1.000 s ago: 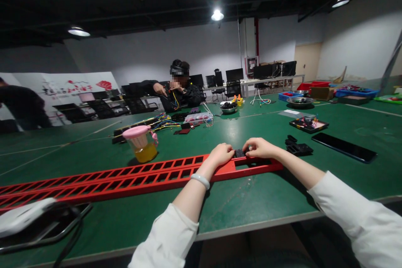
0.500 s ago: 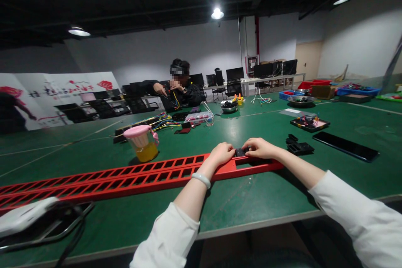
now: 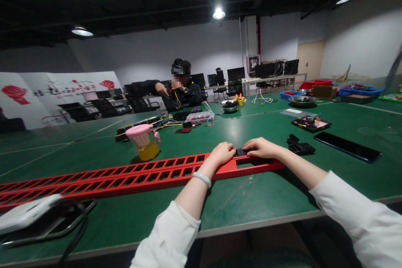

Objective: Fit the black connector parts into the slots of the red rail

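Note:
A long red slotted metal rail point(image 3: 132, 176) lies across the green table point(image 3: 251, 201) in front of me. Near its right end sits a small black part point(image 3: 240, 152). My left hand point(image 3: 222, 153) curls over the rail with its fingers pinched on the part's left side. My right hand point(image 3: 261, 148) grips the same part from the right, fingers bent down onto it. Both hands rest on the rail. The underside of the part is hidden by my fingers.
Loose black parts point(image 3: 298, 146) and a dark phone point(image 3: 347, 146) lie to the right. A pink-lidded cup of yellow liquid point(image 3: 143, 142) stands behind the rail. A white device with black cables point(image 3: 28, 213) lies near left. Across the table another person point(image 3: 179, 88) handles coloured wires.
My hands stay on the black part almost unmoved. The view has shifted slightly right, and a person in dark clothes at far left has gone out of view.

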`<action>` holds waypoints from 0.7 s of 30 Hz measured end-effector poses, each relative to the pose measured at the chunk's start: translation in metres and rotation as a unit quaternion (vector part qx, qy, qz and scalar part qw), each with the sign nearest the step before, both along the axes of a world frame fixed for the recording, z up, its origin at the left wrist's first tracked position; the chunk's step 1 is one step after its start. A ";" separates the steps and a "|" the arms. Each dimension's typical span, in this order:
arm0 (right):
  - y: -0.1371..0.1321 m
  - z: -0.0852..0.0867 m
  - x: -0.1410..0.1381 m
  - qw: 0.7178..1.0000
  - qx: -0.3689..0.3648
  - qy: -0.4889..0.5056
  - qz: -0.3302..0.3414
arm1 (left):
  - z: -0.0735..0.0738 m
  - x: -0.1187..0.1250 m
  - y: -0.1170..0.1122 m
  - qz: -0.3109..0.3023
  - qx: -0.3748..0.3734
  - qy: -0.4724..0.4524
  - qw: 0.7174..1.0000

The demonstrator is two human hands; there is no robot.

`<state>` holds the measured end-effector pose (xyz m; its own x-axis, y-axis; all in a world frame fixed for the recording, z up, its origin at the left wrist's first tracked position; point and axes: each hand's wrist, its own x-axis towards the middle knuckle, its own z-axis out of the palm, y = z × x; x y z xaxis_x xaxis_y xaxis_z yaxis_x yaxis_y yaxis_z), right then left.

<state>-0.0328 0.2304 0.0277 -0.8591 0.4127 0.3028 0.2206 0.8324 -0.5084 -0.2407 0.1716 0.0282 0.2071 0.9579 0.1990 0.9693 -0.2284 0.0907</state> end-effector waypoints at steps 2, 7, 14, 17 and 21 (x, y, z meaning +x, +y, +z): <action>0.000 0.000 0.000 1.000 0.008 -0.003 0.005 | 0.000 0.000 0.000 0.000 0.000 0.002 1.000; 0.000 0.001 0.000 1.000 0.023 -0.015 0.009 | 0.002 0.002 -0.001 0.006 -0.007 0.004 1.000; -0.002 0.001 0.001 1.000 0.023 -0.011 0.016 | 0.001 0.002 0.000 0.006 -0.005 0.004 1.000; -0.002 0.001 0.000 1.000 0.022 0.002 0.017 | 0.001 0.002 0.000 0.003 -0.003 0.001 1.000; -0.006 0.000 -0.002 1.000 -0.003 0.019 -0.010 | 0.002 0.003 0.000 0.008 -0.003 -0.004 1.000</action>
